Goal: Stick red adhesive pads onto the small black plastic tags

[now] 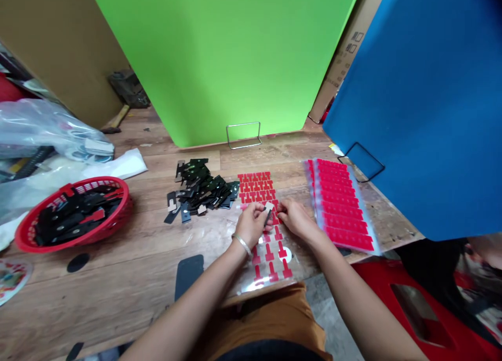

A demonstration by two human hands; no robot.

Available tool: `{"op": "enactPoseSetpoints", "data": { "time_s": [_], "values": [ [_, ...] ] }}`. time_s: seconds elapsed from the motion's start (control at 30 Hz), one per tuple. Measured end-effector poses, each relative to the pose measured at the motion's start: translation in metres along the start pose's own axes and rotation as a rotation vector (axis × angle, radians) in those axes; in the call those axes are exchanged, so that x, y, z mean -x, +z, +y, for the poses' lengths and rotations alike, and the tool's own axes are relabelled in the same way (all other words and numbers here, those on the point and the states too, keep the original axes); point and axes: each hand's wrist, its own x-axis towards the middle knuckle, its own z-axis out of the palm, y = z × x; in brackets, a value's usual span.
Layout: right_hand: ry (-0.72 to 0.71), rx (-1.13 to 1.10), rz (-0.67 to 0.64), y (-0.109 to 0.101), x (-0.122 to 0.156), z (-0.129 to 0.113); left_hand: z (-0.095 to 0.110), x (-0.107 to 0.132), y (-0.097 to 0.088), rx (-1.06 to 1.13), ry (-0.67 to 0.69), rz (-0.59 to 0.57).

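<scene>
Red T-shaped stickers sit in rows on a clear sheet (266,246) lying flat on the wooden table (129,277), right at its near edge. Both hands meet over the middle of that sheet. The left hand (251,224) has its fingers closed on a small dark part (269,213) with a pale end — thumb and fingertips pinch it just above the stickers. The right hand (298,220) lies just beside it, fingers curled together and tips touching the sheet next to the part; whether they grip a sticker cannot be told. A silver bangle (242,244) rings the left wrist.

Left of the sheet's far end, a loose pile (202,189) of the same dark parts is spread on the table. To the right, a stack of full sticker sheets (342,204) lies near the table's edge. Well off to the left stands a red basket (113,220) holding more dark parts — beyond it, crumpled clear bags (43,128). A green board (219,58) stands upright at the back and a blue board (423,105) leans at the right.
</scene>
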Motion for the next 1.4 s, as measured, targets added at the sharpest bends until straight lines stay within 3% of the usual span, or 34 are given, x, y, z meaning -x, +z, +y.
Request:
{"op": "enactPoseSetpoints", "data": {
  "time_s": [0.1,0.27,0.7,0.87,1.03,1.2,1.4],
  "values": [
    [-0.002,-0.006,0.004,-0.002,0.001,0.0,-0.006,-0.01,0.003,-0.026,-0.008,0.037],
    [-0.032,-0.063,0.131,0.006,0.016,0.001,-0.009,-0.012,0.0,0.026,-0.055,0.027],
    [-0.096,-0.109,0.106,-0.004,0.015,-0.001,-0.003,-0.012,-0.003,0.069,-0.14,0.0],
    [-0.067,-0.283,0.146,-0.017,0.026,-0.001,-0.005,-0.013,-0.003,0.076,-0.143,0.015],
    [0.104,-0.588,0.218,-0.029,0.031,-0.004,-0.006,-0.015,-0.002,0.078,-0.142,0.014],
    [0.239,-0.931,0.155,-0.012,0.037,-0.016,0.003,-0.008,-0.002,0.108,-0.128,0.004],
    [0.262,-1.046,0.114,0.019,0.048,-0.037,0.021,0.041,-0.024,0.217,-0.128,-0.027]
  ]
}}
